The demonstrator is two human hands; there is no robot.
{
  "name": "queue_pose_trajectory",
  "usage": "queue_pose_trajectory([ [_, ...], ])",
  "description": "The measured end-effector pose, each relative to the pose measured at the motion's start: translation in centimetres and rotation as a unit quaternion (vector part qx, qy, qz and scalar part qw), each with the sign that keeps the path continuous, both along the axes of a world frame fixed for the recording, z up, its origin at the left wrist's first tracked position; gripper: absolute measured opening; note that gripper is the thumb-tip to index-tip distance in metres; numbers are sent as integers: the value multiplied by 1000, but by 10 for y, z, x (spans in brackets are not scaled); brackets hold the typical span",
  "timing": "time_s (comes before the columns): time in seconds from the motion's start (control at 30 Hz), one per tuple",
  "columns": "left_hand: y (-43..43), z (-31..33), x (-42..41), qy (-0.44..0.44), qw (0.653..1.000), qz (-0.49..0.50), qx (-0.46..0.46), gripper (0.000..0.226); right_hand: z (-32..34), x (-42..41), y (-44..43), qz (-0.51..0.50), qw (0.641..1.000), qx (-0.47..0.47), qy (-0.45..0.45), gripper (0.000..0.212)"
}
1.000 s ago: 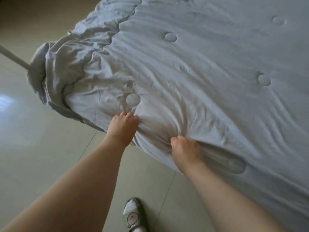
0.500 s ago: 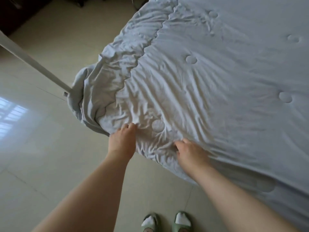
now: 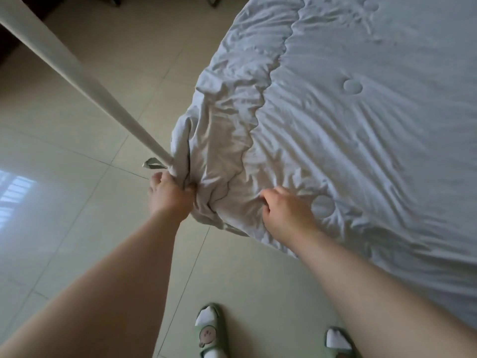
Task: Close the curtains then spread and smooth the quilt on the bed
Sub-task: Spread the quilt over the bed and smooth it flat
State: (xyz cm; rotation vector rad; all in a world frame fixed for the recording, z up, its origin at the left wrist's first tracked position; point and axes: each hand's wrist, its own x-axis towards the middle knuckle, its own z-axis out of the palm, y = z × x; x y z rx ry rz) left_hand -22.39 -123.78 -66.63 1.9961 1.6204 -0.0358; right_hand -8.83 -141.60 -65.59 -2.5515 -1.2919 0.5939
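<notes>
Both hands hold the quilt (image 3: 335,130), rumpled over the bed: left hand (image 3: 170,196) with fingers (image 3: 190,187) wrapped round its bunched corner by the post (image 3: 77,73), right hand (image 3: 286,211) pinching cloth just beside. Draw that corner out evenly, then stroke flat the ridges beyond the fingers.

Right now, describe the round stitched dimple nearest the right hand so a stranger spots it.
Start at the pale grey wrinkled quilt. Follow its near edge to the right hand pinching the cloth. The round stitched dimple lies just beside that hand, unlike the other dimple farther up the quilt.
</notes>
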Motion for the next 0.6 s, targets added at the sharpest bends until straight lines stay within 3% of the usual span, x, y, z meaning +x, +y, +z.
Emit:
queue_pose_trajectory([
  [0.07, 5, 3, -6, -35, 997, -65, -12, 35, 0, -9, 16, -14, 1000, -2, -11, 25],
  [0.17, 10, 8, -40, -43, 997, -57, -23, 18, 6, -20, 30, -46, 999, -12, -22, 22],
  [0.23, 16, 6, -61, 10, 999, -50, -6, 22, 10, -25, 35, -56, 998, -24, -26, 22],
  [0.37, 18, -10, -46, 89, 994, 2, -70, 32, 9, -31, 37, -67, 996, -53, -24, 22],
  [0.43, 13, -9, -32, 68, 996, 25, -58, 48, 8, -33, 36, -76, 996, -54, -16, 22],
  [0.53, 9, -6, -21, -16, 999, -25, 30, 32, 6, -32, 25, -78, 996, -37, -17, 22],
  [0.6, 18, -6, -18, 32, 999, -4, 34, 32, 4, -30, 16, -80, 996, -37, -12, 23],
])
